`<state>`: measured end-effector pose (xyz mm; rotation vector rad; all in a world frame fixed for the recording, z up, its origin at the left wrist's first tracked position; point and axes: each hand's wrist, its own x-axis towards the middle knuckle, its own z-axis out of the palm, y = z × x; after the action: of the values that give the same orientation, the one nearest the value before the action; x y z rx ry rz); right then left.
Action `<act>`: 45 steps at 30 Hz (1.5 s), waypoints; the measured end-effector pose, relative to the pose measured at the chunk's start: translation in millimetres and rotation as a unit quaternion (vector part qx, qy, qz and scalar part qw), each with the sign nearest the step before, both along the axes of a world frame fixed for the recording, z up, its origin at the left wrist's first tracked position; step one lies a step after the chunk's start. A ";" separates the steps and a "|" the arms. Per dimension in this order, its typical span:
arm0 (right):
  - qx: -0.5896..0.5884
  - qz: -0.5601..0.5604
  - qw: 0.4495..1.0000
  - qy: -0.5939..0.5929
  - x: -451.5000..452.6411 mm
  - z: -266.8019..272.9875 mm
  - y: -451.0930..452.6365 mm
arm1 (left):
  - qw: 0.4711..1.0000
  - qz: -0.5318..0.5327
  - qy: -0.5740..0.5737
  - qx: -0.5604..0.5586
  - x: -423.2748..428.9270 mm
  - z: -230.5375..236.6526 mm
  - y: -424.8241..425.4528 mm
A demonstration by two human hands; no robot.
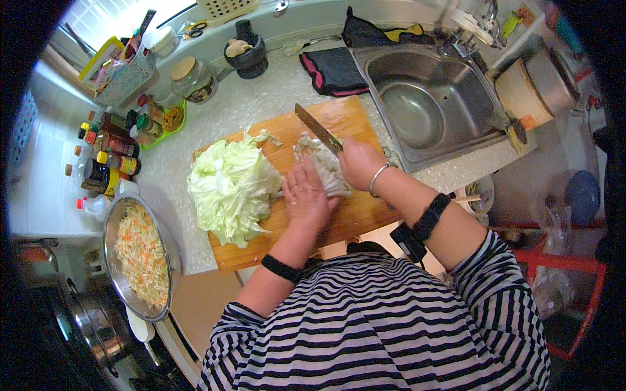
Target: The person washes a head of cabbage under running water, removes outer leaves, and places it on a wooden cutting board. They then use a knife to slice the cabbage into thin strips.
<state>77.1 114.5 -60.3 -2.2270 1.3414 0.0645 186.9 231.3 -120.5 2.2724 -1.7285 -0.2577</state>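
My right hand [359,163] grips a kitchen knife [318,128], its blade pointing up and left above the wooden cutting board [362,205]. Beneath and beside the blade lies cut white cabbage [330,171]. My left hand [305,193] rests flat on that cabbage, fingers slightly spread, thumb towards the right. A big pile of pale green cabbage leaves [232,188] covers the left part of the board, touching or close to the left fingertips. The knife's handle is hidden in my right fist.
A metal bowl of shredded vegetables [142,259] stands left. Sauce bottles [110,168], a glass jar [193,80] and a stone mortar [246,56] line the back. A dark cloth [335,71] lies by the steel sink [420,112] at right.
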 end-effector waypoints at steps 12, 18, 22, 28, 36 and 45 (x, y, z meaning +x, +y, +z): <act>0.014 0.020 0.998 0.060 15.1 -17.0 2.0 | 1.000 -0.006 -0.027 0.015 0.5 -5.0 -1.6; -0.004 0.019 0.999 -0.029 0.7 -19.3 1.7 | 1.000 -0.008 -0.029 0.002 1.1 -5.7 -1.5; -0.021 0.013 0.999 -0.020 -4.3 -15.0 -1.5 | 1.000 -0.007 -0.022 0.021 1.1 -4.2 -0.4; -0.037 0.041 0.998 0.020 4.1 -24.5 -3.4 | 0.999 -0.007 -0.020 0.030 1.3 -4.4 -1.4; -0.007 0.018 1.000 0.001 12.7 -36.9 -1.0 | 0.999 -0.014 -0.014 0.025 2.2 -4.5 -1.2; -0.019 0.018 0.999 -0.018 -12.1 4.9 -3.1 | 0.999 -0.013 -0.025 0.015 0.6 -5.9 0.2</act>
<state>65.0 111.4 -55.4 -2.2747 1.2934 0.0122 187.5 231.5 -126.5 2.2989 -1.7911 -0.2352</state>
